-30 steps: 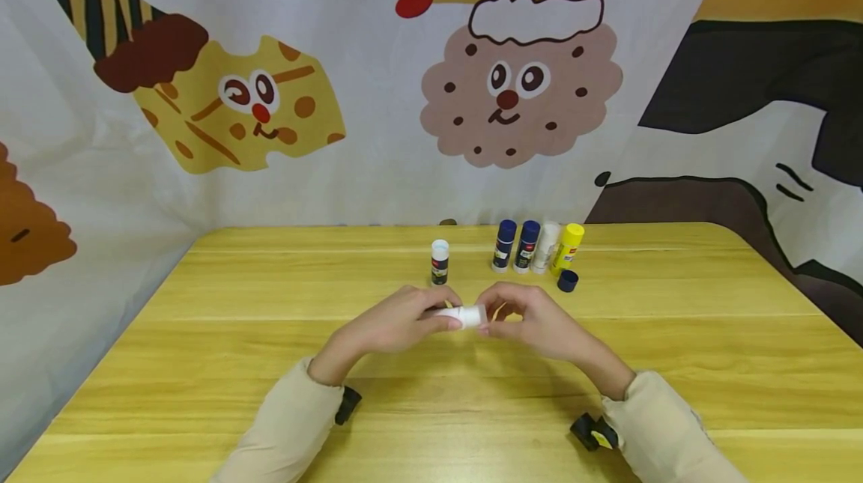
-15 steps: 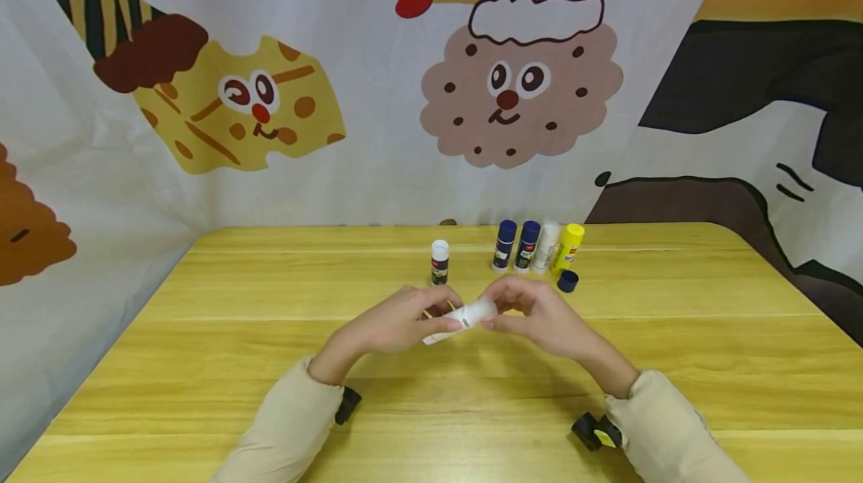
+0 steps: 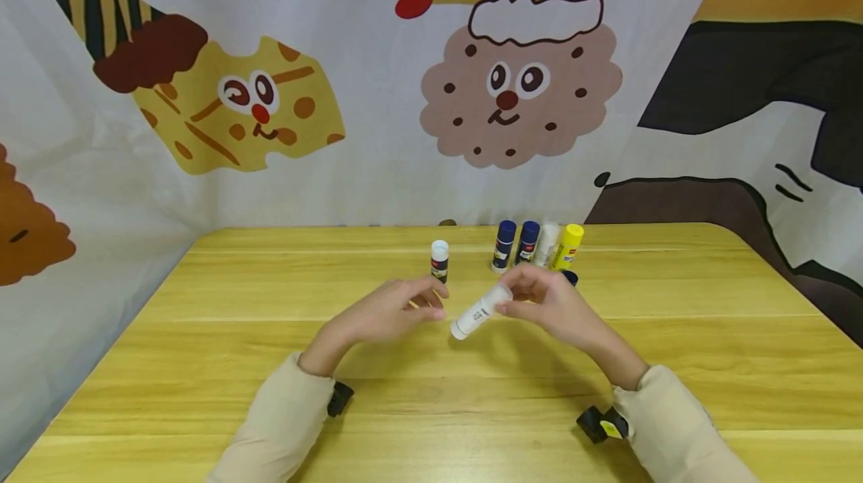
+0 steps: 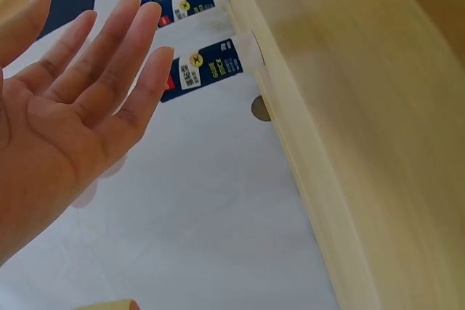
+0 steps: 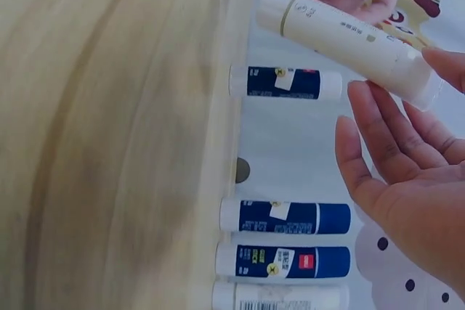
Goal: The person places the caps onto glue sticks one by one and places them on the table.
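Observation:
My right hand (image 3: 556, 307) pinches a white glue stick (image 3: 475, 316) by one end between thumb and fingers, holding it tilted above the table. The right wrist view shows the same white glue stick (image 5: 341, 41) with its far end reaching toward the other hand. My left hand (image 3: 384, 312) is off to its left, fingers loosely spread and holding nothing. Behind that hand stands a navy-labelled glue stick (image 3: 440, 261) with a white top and no navy cap. A navy cap (image 3: 570, 277) rests on the table, partly hidden by my right hand.
Farther back on the wooden table (image 3: 222, 363) a row stands upright: two navy-capped glue sticks (image 3: 504, 245), a white glue stick (image 3: 547, 245) and a yellow glue stick (image 3: 569, 245). A cartoon-printed cloth (image 3: 377, 131) hangs behind the table's back edge.
My left hand has let go of the white glue stick and drawn back left. The right hand has moved it slightly right and tilted it, its left end now lower.

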A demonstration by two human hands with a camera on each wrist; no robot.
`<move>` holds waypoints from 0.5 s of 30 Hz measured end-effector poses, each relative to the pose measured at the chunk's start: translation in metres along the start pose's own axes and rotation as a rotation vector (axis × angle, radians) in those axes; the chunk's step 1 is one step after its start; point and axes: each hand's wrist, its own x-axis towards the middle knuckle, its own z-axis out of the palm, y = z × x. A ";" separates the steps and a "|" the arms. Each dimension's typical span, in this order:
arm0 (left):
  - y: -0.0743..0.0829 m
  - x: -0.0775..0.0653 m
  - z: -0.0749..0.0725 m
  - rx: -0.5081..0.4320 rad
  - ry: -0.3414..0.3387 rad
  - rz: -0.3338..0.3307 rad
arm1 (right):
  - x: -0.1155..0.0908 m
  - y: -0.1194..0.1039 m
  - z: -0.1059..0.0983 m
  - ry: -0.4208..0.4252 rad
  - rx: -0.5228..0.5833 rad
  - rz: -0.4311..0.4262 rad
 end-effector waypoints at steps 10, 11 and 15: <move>-0.005 -0.002 -0.006 -0.004 0.011 -0.019 | 0.001 0.005 -0.020 0.100 -0.023 0.134; -0.006 -0.002 -0.007 -0.002 0.012 -0.019 | 0.001 0.005 -0.023 0.105 -0.026 0.137; -0.010 -0.005 -0.012 0.000 0.028 -0.024 | -0.001 0.006 -0.036 0.134 -0.036 0.151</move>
